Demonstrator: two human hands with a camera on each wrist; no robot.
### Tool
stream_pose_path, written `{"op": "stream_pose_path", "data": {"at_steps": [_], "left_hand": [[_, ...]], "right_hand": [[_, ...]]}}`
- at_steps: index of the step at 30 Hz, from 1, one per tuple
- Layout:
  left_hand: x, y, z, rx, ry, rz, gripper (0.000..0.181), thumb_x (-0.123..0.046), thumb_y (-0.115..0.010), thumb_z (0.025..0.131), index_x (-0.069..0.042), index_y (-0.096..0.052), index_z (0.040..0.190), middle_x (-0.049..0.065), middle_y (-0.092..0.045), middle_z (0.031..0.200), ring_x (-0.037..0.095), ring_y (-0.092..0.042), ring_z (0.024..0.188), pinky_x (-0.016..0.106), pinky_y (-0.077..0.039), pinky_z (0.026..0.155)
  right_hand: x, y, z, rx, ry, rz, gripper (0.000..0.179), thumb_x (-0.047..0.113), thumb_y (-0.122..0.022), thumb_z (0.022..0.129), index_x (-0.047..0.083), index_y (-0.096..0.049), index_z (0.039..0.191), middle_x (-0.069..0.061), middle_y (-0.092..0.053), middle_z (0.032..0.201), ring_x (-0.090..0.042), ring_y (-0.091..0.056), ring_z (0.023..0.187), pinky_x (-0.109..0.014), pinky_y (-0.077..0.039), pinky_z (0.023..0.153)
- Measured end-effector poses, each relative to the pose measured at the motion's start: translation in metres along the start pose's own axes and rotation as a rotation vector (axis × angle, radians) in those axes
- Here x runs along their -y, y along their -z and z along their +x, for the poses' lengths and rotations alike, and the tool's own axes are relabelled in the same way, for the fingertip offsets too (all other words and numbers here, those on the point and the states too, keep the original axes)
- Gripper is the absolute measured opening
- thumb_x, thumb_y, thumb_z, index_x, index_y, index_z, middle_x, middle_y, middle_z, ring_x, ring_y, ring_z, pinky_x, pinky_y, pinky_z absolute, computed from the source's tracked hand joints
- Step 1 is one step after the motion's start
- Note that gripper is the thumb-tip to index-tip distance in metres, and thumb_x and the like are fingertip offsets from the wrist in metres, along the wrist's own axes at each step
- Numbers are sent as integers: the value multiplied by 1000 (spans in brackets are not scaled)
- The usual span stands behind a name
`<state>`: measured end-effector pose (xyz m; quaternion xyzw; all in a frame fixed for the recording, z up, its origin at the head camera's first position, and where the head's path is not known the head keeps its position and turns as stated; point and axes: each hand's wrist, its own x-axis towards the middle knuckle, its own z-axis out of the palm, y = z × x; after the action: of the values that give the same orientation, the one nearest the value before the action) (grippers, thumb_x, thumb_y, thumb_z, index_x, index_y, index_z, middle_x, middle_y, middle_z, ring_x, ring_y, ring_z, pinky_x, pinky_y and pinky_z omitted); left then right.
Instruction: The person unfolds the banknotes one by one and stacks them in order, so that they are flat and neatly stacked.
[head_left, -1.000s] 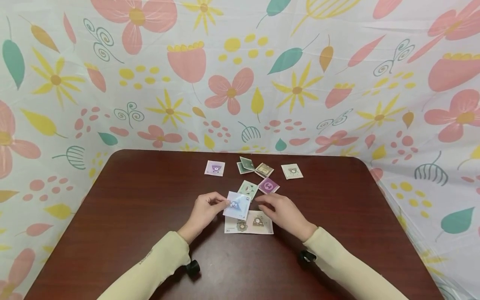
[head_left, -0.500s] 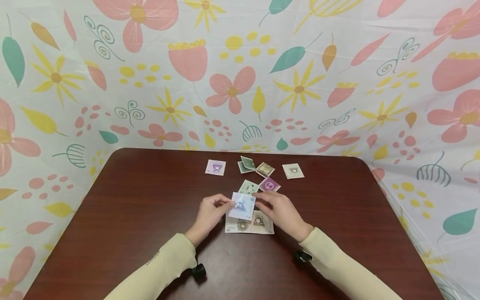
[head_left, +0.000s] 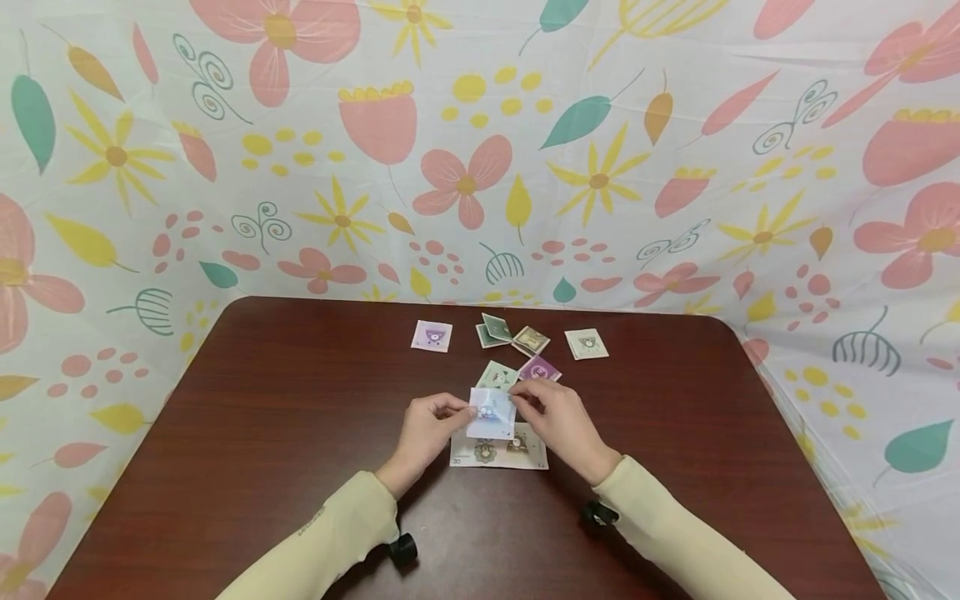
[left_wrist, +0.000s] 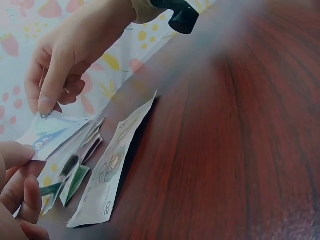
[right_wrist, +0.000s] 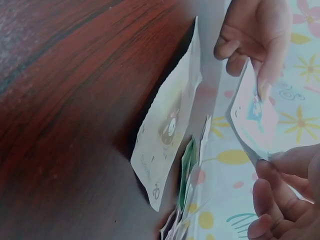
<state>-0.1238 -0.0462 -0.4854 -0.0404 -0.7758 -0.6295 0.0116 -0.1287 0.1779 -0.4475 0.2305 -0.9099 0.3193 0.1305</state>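
Observation:
A folded light-blue toy banknote (head_left: 491,414) is held up off the table between my two hands. My left hand (head_left: 424,433) pinches its left edge between thumb and forefinger. At the upper right corner my right hand (head_left: 567,422) pinches it, thumb against finger, as the right wrist view also shows. Beneath it a brownish 20 toy banknote (head_left: 498,454) lies unfolded on the table, its upper part covered by the blue one. Just behind the blue note lies a light-green folded note (head_left: 497,375), partly hidden.
A purple-red folded note (head_left: 540,368) lies beside the green one. Farther back are a lilac note (head_left: 431,336), a dark-green half-open note (head_left: 493,330), a brown-yellow note (head_left: 531,339) and a pale note (head_left: 587,343). A flowered cloth (head_left: 465,183) hangs behind the brown table (head_left: 285,417).
My left hand has carried the blue note a little to the right. My right hand, earlier apart from it, has taken hold of its upper right corner.

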Motion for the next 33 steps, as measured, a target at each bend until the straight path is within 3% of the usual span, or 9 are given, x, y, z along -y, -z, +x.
{"op": "stream_pose_path", "data": {"at_steps": [5,14,19,25,29,33], "left_hand": [[0,0,-2,2,11,9,8,-11,-82,89,-4,-80,86,8,-77,79,7,-64,68,21,-49,62],[2,3,-5,54,-10,-1,9,-12,-81,91,-3,-81,90,11,-78,85,32,-75,75,23,-55,66],[3,5,-5,77,-39,10,8,-11,-80,91,-3,-81,94,11,-79,89,20,-74,77,24,-56,70],[3,8,-4,115,-76,11,11,-10,-79,92,-2,-81,100,11,-79,95,7,-69,78,22,-54,74],[6,11,-3,112,-91,17,15,-14,-72,99,-2,-80,103,12,-79,95,7,-67,80,21,-52,73],[8,14,2,92,-101,19,19,-15,-66,103,-1,-79,106,11,-79,95,16,-72,91,22,-54,77]], "right_hand": [[2,-1,0,-1,-12,24,11,5,-78,92,10,-75,101,-2,-75,95,-10,-65,80,-31,-56,72],[1,3,0,-8,14,73,11,4,-78,93,12,-77,100,-1,-77,96,-11,-67,84,-32,-56,74],[1,9,-1,4,-3,104,12,5,-77,93,13,-79,101,2,-78,97,-10,-68,88,-33,-56,77],[-2,13,-4,39,-15,138,9,10,-76,96,15,-79,101,2,-77,95,-9,-62,82,-28,-51,73],[-3,16,-7,45,-2,147,9,8,-75,96,15,-79,101,2,-77,95,-9,-61,81,-28,-50,72],[-3,19,-9,40,13,150,10,7,-76,95,15,-79,100,1,-76,94,-8,-59,80,-26,-50,70]]}}
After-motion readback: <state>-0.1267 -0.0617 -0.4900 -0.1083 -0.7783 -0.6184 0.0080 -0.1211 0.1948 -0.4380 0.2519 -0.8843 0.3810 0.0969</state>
